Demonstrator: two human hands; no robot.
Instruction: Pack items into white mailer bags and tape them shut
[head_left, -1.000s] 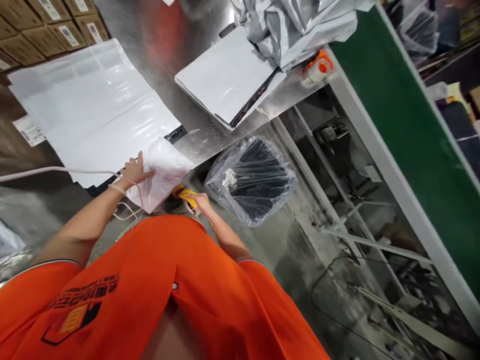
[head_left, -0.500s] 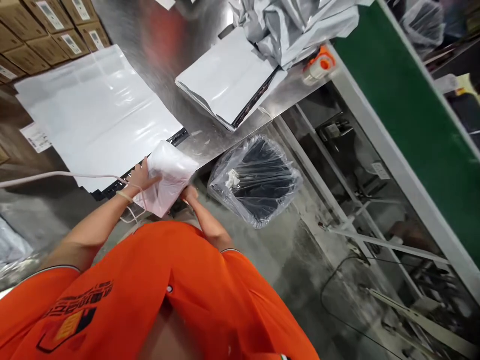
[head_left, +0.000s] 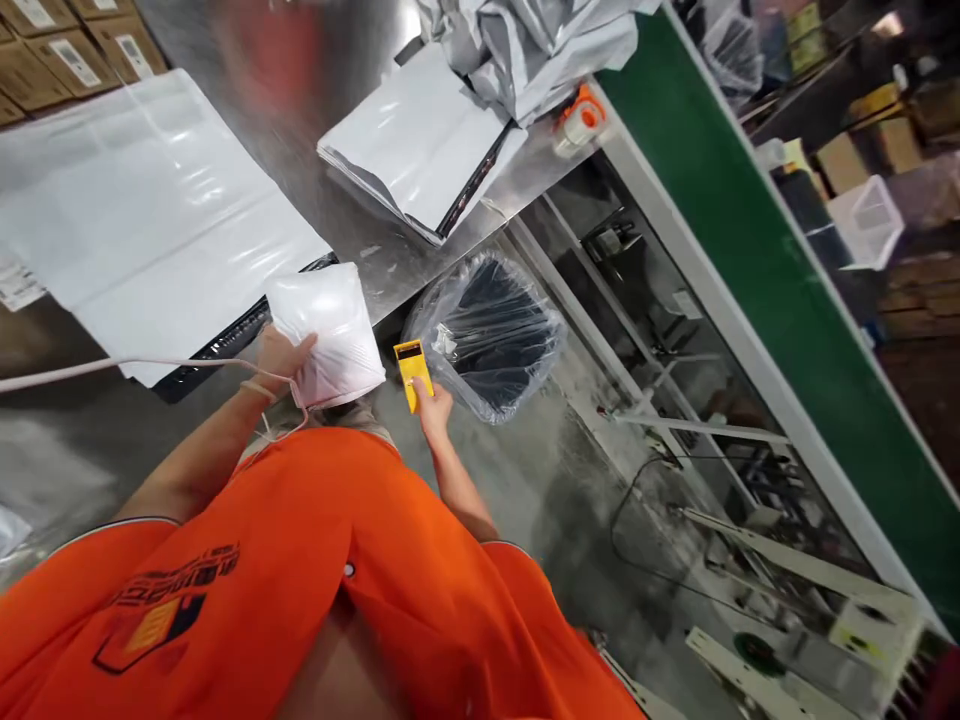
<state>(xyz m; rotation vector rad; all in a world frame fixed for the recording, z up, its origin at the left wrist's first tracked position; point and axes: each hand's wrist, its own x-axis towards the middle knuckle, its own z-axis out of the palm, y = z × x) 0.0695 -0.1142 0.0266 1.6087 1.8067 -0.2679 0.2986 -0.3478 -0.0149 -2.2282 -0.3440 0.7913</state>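
My left hand [head_left: 283,358] is closed on the side of a white plastic-wrapped package [head_left: 334,325], thumb lying on top and the other fingers partly hidden. The package hangs at the table's edge, just in front of my body. In my right hand [head_left: 435,408] is a flat yellow object [head_left: 412,370] with a dark strip across its far end; its exact kind is unclear. It is held upright, apart from the package. A pale cord [head_left: 187,362] runs to a band on my left wrist. Beside the package, white mailing bags [head_left: 165,215] lie flat on the table.
A lined waste bin [head_left: 510,340] stands right of my right hand. On the metal table [head_left: 360,240] are another bag stack [head_left: 420,140], crumpled grey plastic [head_left: 517,50] and an orange tape dispenser [head_left: 581,115]. Cartons [head_left: 71,60] sit at the back left, and a green conveyor belt [head_left: 720,200] runs along the right.
My right hand has come away from the package and moved right, with the yellow object now showing in it. The package has turned in my left hand. The view has shifted right.
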